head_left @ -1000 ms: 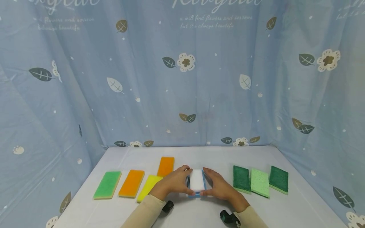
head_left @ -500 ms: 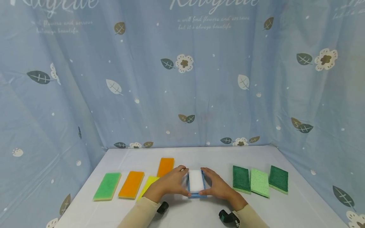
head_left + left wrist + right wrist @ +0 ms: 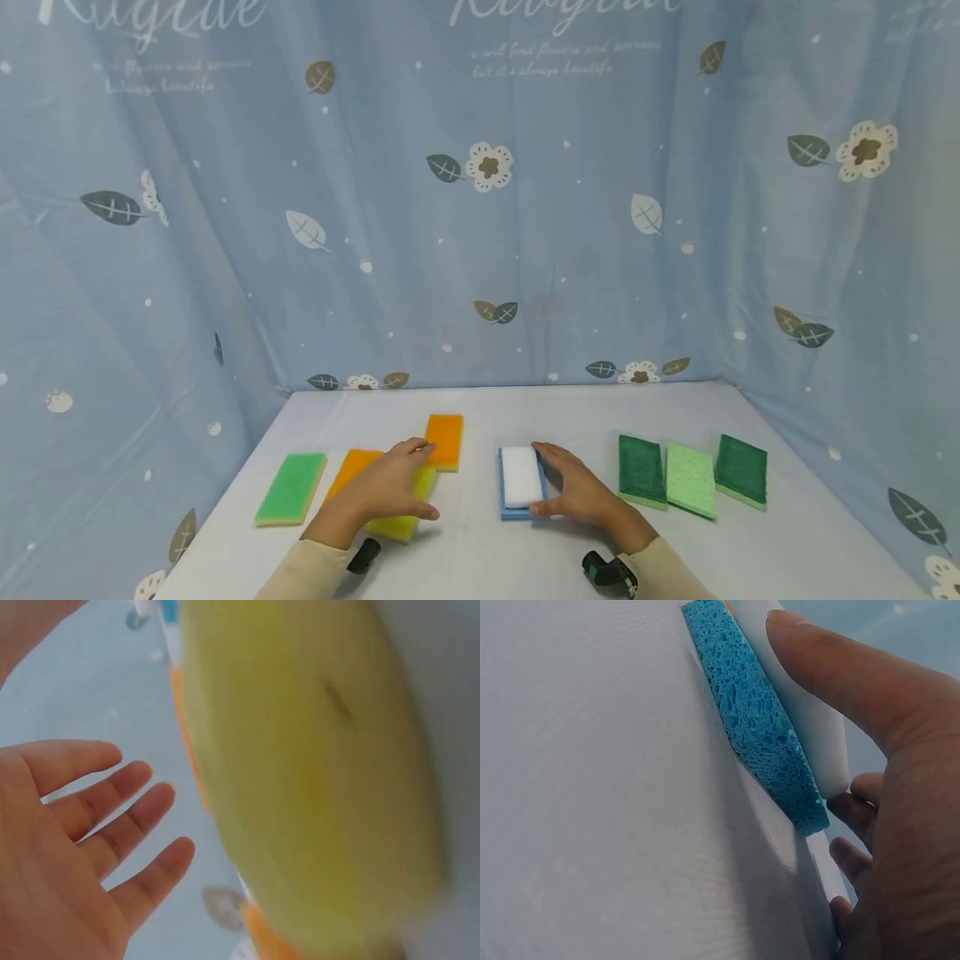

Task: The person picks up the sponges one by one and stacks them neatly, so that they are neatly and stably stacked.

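A white sponge [image 3: 519, 477] lies flat on a blue sponge [image 3: 506, 514] at the middle of the table. My right hand [image 3: 581, 492] holds the white sponge at its right side, thumb at the near end and index finger at the far end. In the right wrist view the thumb overlaps the white sponge [image 3: 810, 712], above the porous blue sponge [image 3: 750, 705]. My left hand [image 3: 386, 486] hovers over a yellow sponge [image 3: 393, 527], fingers spread and holding nothing. The yellow sponge [image 3: 277, 765] looms blurred beside the palm in the left wrist view; contact cannot be told.
Left of centre lie a green sponge [image 3: 291, 489], a partly covered orange sponge [image 3: 356, 467] and another orange sponge [image 3: 446, 442]. On the right are a dark green sponge [image 3: 641, 469], a light green sponge [image 3: 690, 479] and a second dark green one. A patterned curtain [image 3: 480, 250] surrounds the table.
My left hand has let go of the sponge stack and moved left over the yellow sponge. The right hand stays at the stack.
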Action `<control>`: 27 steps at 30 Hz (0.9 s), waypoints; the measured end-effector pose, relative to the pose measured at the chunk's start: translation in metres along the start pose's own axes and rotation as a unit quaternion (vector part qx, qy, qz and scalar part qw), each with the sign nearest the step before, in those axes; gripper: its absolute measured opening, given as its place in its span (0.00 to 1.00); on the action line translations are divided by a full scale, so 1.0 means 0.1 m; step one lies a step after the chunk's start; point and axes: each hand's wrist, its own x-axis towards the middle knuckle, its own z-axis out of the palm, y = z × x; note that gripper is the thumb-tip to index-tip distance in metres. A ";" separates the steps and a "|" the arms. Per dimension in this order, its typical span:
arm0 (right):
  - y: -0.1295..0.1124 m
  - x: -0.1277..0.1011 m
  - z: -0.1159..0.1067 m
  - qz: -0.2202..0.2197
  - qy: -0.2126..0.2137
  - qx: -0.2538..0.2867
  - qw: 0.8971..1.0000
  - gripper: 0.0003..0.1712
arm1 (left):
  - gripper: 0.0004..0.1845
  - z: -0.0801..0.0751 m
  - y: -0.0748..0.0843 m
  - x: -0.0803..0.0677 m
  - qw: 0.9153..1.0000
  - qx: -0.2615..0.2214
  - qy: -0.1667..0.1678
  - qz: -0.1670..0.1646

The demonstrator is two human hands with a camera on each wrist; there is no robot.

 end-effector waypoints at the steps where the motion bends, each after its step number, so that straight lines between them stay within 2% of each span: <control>1: 0.00 0.00 0.00 0.001 0.001 -0.001 1.000 0.62 | 0.57 -0.01 -0.04 -0.03 1.000 -0.002 0.001 -0.007; 5: 0.02 0.01 0.00 0.000 0.001 -0.003 1.000 0.62 | 0.58 -0.05 -0.20 -0.13 1.000 -0.006 -0.005 -0.029; 11: 0.03 0.02 0.02 0.002 0.002 -0.006 1.000 0.63 | 0.61 -0.08 -0.36 -0.21 1.000 -0.003 -0.023 -0.015; 20: 0.01 0.00 0.02 0.000 0.004 0.003 1.000 0.62 | 0.64 -0.09 -0.44 -0.28 0.998 -0.005 -0.057 0.002; 23: 0.01 -0.01 0.02 0.000 0.008 0.004 1.000 0.62 | 0.66 -0.08 -0.45 -0.29 0.997 -0.004 -0.074 -0.003; 27: 0.00 -0.01 0.01 -0.002 0.008 0.004 1.000 0.60 | 0.65 -0.11 -0.45 -0.28 0.994 -0.031 -0.101 -0.023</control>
